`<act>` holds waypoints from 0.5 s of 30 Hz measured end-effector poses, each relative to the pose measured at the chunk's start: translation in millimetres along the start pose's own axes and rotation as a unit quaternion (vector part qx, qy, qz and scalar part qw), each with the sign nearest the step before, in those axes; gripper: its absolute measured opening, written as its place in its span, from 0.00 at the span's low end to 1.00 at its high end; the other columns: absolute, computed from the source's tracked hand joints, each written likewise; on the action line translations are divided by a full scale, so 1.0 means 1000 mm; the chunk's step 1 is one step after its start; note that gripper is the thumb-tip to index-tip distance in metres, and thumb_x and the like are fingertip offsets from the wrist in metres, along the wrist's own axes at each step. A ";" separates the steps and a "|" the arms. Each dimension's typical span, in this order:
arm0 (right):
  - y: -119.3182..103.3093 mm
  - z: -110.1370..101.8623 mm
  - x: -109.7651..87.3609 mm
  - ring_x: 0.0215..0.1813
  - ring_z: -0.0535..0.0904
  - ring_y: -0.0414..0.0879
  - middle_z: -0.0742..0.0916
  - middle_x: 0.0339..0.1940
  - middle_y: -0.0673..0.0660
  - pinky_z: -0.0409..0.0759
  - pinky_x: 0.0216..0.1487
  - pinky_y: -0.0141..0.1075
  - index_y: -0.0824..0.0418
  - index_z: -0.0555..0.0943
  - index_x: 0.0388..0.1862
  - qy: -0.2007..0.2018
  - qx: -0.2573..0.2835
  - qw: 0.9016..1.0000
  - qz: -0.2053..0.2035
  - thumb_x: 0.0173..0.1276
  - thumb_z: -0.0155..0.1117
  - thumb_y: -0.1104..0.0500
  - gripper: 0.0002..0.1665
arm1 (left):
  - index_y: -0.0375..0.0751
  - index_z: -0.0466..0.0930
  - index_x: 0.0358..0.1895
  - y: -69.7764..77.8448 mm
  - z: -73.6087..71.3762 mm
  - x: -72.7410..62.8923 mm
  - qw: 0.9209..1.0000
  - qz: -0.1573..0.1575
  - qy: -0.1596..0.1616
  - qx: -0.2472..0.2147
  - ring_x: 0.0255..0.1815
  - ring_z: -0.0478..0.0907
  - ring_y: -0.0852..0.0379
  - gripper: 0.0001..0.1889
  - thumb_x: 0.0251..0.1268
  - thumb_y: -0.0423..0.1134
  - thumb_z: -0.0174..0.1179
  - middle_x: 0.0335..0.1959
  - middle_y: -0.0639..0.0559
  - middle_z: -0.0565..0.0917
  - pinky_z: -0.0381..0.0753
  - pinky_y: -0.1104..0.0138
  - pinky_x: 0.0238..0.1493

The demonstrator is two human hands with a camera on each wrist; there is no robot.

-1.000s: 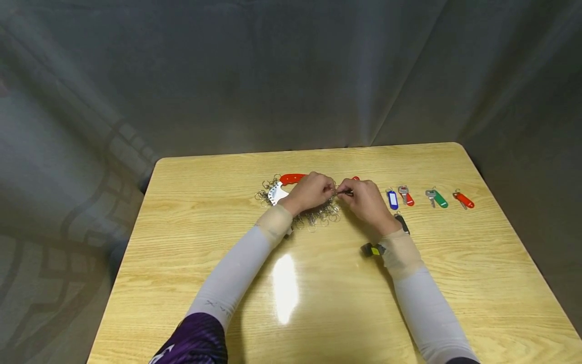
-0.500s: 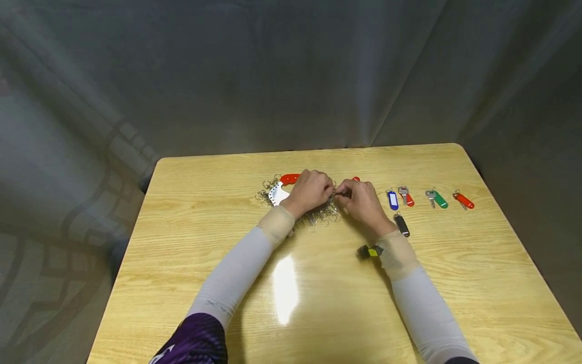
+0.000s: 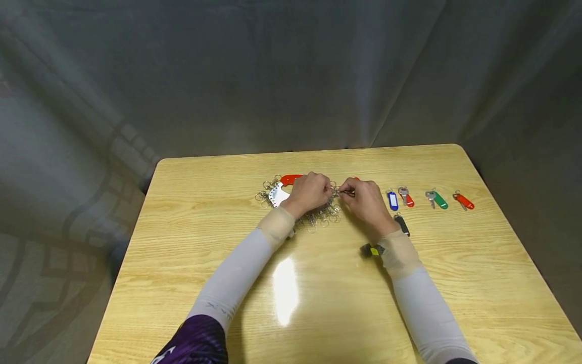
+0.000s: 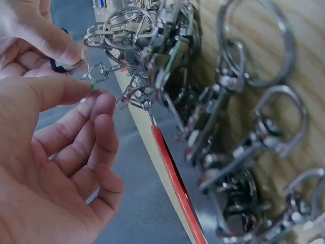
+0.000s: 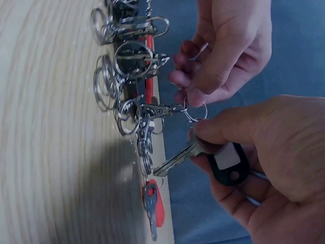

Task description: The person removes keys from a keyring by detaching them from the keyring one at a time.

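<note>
My left hand [image 3: 311, 191] is over a white toothed plate [image 3: 276, 194] with a red handle [image 3: 290, 179] and many metal swivel clasps and split rings [image 5: 133, 60] along its edge. Its thumb and forefinger pinch a split ring [image 5: 205, 109] on one clasp [image 5: 161, 109], best seen in the right wrist view. Just to the right, my right hand [image 3: 364, 199] holds a silver key [image 5: 177, 158] and its black key tag [image 5: 228, 165], its thumb close against the same split ring. Whether the key is threaded on that ring is hidden by the fingertips.
On the right of the wooden table [image 3: 454, 283] lie a blue tag [image 3: 393, 200], a red tag with a key [image 3: 406, 196], a green tag with a key [image 3: 437, 198], and another red one [image 3: 464, 199]. A black tag [image 3: 402, 225] is beside my right wrist.
Both hands stay at the plate's right end with only small finger shifts. My right hand moved slightly away from the left, showing more of the held piece.
</note>
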State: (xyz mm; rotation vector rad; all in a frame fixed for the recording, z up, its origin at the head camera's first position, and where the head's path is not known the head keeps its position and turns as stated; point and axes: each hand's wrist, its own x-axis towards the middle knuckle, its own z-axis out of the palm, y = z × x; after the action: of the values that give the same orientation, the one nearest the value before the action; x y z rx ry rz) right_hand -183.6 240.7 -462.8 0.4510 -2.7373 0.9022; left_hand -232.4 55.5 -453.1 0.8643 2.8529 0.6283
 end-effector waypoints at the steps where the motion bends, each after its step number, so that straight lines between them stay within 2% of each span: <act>1: 0.001 0.000 0.000 0.38 0.90 0.57 0.93 0.36 0.60 0.86 0.44 0.52 0.64 0.88 0.37 0.001 -0.007 1.000 -0.011 0.63 0.74 0.72 0.06 | 0.48 0.89 0.33 0.001 0.000 0.000 1.000 -0.002 -0.005 -0.002 0.30 0.81 0.59 0.07 0.71 0.37 0.64 0.31 0.57 0.88 0.82 0.66 0.31; 7: -0.001 -0.004 -0.001 0.38 0.89 0.56 0.92 0.37 0.60 0.86 0.44 0.51 0.63 0.89 0.38 -0.007 -0.033 0.998 -0.060 0.65 0.73 0.71 0.06 | 0.48 0.90 0.43 0.002 -0.001 0.001 1.000 0.008 -0.006 -0.003 0.37 0.84 0.57 0.05 0.74 0.40 0.65 0.39 0.55 0.91 0.83 0.64 0.35; 10: -0.001 -0.005 -0.002 0.38 0.89 0.56 0.92 0.37 0.60 0.86 0.44 0.51 0.63 0.89 0.38 -0.011 -0.039 0.997 -0.069 0.65 0.72 0.71 0.06 | 0.49 0.91 0.43 0.001 -0.002 0.003 0.999 0.039 0.003 0.003 0.36 0.84 0.58 0.05 0.73 0.38 0.66 0.38 0.55 0.91 0.83 0.65 0.37; 15: -0.002 -0.007 -0.003 0.36 0.88 0.56 0.92 0.36 0.60 0.86 0.42 0.51 0.64 0.89 0.39 -0.013 -0.042 0.996 -0.081 0.65 0.73 0.71 0.06 | 0.47 0.90 0.33 0.001 -0.003 0.005 0.994 0.104 0.008 0.042 0.31 0.82 0.59 0.08 0.73 0.36 0.66 0.31 0.56 0.89 0.82 0.65 0.42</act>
State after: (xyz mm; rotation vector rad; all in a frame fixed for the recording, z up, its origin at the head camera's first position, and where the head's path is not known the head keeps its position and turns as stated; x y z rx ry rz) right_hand -179.6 244.2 -457.6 0.6618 -2.7021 0.7442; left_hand -236.4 57.7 -450.2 1.1859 2.8439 0.5385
